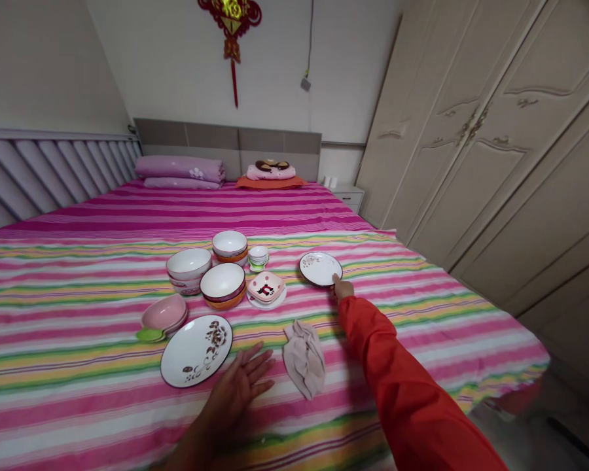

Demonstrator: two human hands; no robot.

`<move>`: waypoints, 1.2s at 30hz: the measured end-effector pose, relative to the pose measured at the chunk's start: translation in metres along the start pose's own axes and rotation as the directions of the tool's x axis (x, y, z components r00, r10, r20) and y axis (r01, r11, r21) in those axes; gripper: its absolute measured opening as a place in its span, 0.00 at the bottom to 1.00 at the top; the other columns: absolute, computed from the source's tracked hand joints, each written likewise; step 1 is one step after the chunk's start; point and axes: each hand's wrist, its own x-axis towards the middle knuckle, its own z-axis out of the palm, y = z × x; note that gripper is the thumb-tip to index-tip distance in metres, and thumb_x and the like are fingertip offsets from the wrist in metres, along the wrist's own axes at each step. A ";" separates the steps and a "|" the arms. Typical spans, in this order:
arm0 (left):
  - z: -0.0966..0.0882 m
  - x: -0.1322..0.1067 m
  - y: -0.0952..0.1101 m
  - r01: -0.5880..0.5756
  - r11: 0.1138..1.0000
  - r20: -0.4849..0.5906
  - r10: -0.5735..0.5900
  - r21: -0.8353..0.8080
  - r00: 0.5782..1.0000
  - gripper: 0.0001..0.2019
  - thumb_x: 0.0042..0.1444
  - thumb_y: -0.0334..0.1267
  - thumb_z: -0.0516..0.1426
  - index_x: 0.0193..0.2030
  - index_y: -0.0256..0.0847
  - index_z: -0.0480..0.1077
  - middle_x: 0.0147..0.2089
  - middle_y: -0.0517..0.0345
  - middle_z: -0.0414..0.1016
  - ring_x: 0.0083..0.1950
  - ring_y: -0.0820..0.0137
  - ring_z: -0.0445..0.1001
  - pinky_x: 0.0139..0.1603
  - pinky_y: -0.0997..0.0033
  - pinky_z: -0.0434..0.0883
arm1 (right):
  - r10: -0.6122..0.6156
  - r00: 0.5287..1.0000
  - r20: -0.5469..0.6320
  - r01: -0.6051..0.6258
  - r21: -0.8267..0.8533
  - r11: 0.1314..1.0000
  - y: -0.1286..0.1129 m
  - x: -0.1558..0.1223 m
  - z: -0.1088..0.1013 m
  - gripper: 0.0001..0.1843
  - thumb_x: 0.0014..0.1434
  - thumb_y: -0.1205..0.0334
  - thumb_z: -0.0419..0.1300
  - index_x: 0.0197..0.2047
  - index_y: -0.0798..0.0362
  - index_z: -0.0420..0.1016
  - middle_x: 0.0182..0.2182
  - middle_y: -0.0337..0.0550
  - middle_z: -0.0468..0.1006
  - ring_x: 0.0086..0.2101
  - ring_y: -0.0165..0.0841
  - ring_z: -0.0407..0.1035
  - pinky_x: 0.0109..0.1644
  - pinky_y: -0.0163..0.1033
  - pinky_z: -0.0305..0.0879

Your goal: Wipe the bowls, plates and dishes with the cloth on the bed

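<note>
With thumb on top of its near right rim, my right hand (pixel 342 288) grips a white dark-rimmed plate (pixel 319 267) with a brown floral print. Whether that plate rests on the bed or is slightly raised, I cannot tell. My left hand (pixel 243 379) is open, palm up and fingers apart, beside a larger white plate (pixel 194 353) with brown flowers. Between my hands lies a crumpled beige cloth (pixel 304 360). Pink bowls (pixel 165 314) with a green leaf-shaped piece (pixel 150 335) sit behind the larger plate.
Stacked bowls (pixel 223 282), a white bowl stack (pixel 190 265), another stack (pixel 230 243), small dishes (pixel 258 254) and a pink square dish (pixel 266 286) stand mid-bed. The striped bed sheet (pixel 103 399) lies beneath everything. A wardrobe (pixel 500 150) stands right; folded bedding (pixel 181 169) lies by the headboard.
</note>
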 end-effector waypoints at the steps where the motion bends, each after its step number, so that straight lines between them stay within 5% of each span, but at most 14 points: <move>1: 0.000 0.000 0.000 0.000 1.000 0.002 0.000 -0.002 1.000 0.29 0.62 0.44 0.49 0.68 0.40 0.49 0.61 0.40 0.67 0.61 0.56 0.66 0.52 0.55 0.67 | -0.005 1.000 -0.017 0.004 -0.031 1.000 -0.001 0.000 -0.001 0.21 0.61 0.48 0.53 0.27 0.55 0.74 0.09 0.40 0.64 0.16 0.35 0.65 0.18 0.36 0.57; 6: -0.001 0.000 -0.001 -0.002 1.000 0.003 0.002 -0.002 1.000 0.28 0.62 0.44 0.49 0.68 0.41 0.51 0.61 0.40 0.67 0.61 0.56 0.66 0.52 0.55 0.67 | -0.117 0.979 -0.166 0.091 -0.156 0.984 -0.005 -0.016 -0.008 0.24 0.61 0.46 0.53 0.43 0.61 0.74 0.36 0.62 0.77 0.41 0.48 0.72 0.37 0.43 0.66; 9: -0.001 0.000 -0.001 0.001 1.000 -0.010 -0.001 0.005 1.000 0.27 0.62 0.44 0.49 0.67 0.42 0.54 0.62 0.40 0.67 0.61 0.56 0.66 0.51 0.54 0.68 | -0.352 0.915 -0.195 0.289 -0.290 0.912 -0.009 -0.031 -0.005 0.35 0.58 0.43 0.55 0.61 0.56 0.61 0.60 0.59 0.62 0.59 0.49 0.56 0.56 0.48 0.58; 11: -0.002 0.000 -0.001 -0.003 1.000 -0.013 0.003 0.008 1.000 0.26 0.62 0.43 0.48 0.66 0.41 0.55 0.62 0.40 0.67 0.61 0.55 0.66 0.51 0.54 0.68 | -0.536 0.844 -0.035 0.462 -0.462 0.757 -0.013 -0.036 0.001 0.43 0.54 0.39 0.58 0.67 0.49 0.51 0.67 0.52 0.47 0.65 0.50 0.42 0.62 0.55 0.46; 14: -0.006 0.002 -0.003 -0.006 1.000 0.000 0.006 0.016 1.000 0.24 0.62 0.43 0.49 0.64 0.42 0.58 0.62 0.41 0.67 0.62 0.56 0.65 0.51 0.54 0.68 | -0.555 0.780 0.288 0.595 -0.616 0.516 -0.022 -0.034 0.010 0.50 0.48 0.31 0.57 0.68 0.40 0.46 0.70 0.47 0.34 0.66 0.55 0.30 0.62 0.64 0.34; 17: -0.010 0.004 -0.004 -0.015 0.999 0.008 0.015 0.047 1.000 0.23 0.61 0.42 0.50 0.64 0.45 0.59 0.62 0.43 0.66 0.62 0.56 0.65 0.51 0.55 0.68 | -0.448 0.792 0.415 0.597 -0.679 0.427 -0.032 -0.022 0.018 0.52 0.45 0.26 0.55 0.68 0.35 0.44 0.70 0.47 0.33 0.66 0.57 0.28 0.61 0.68 0.31; 22: -0.011 0.004 -0.004 0.017 0.999 0.004 -0.018 0.028 1.000 0.23 0.61 0.43 0.50 0.63 0.45 0.60 0.63 0.44 0.66 0.63 0.56 0.64 0.51 0.56 0.68 | -0.324 0.801 0.504 0.595 -0.730 0.335 -0.041 -0.003 0.025 0.55 0.41 0.24 0.56 0.68 0.32 0.43 0.69 0.44 0.37 0.65 0.60 0.29 0.60 0.70 0.28; 36: -0.013 0.003 -0.006 0.037 0.999 0.001 -0.037 0.001 0.999 0.18 0.60 0.42 0.52 0.56 0.45 0.67 0.63 0.46 0.66 0.64 0.56 0.62 0.52 0.57 0.66 | -0.285 0.748 0.600 0.662 -0.701 0.265 -0.056 0.018 0.022 0.52 0.44 0.29 0.59 0.68 0.35 0.46 0.69 0.47 0.40 0.64 0.59 0.34 0.58 0.69 0.31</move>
